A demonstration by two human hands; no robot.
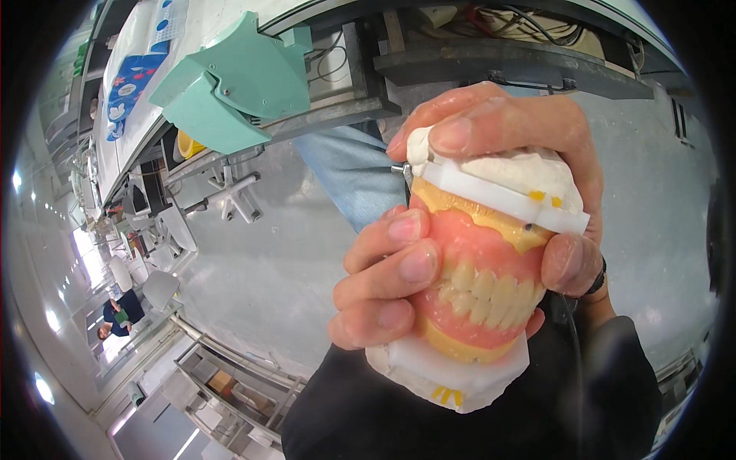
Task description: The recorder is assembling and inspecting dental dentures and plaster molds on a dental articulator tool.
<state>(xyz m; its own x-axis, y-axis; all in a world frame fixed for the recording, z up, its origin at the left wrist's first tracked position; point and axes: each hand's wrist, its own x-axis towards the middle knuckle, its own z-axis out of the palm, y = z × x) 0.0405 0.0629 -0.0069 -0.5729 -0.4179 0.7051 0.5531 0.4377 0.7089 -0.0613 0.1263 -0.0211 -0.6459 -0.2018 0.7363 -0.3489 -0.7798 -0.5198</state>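
A full denture set on dental casts (491, 299) fills the space right in front of me. Its cream upper and lower teeth meet, set in pink gums on yellowish bases. White plaster with white plates caps both ends, bearing yellow marks; a small metal pin sticks out at the upper left. My right hand (548, 130) is closed over the top plaster from the right, one digit pressing beside the white plate. Curled round the left side, the fingers of my left hand (383, 280) press on the pink gum; its palm is hidden behind the casts.
A teal moulded housing (245, 84) stands at the bench's edge, upper left. Past it lies a blue patterned cloth (134, 88). Cables (548, 27) run under the bench. A wheeled chair base (234, 192) stands on the grey floor (261, 284). Another person (119, 314) is far left.
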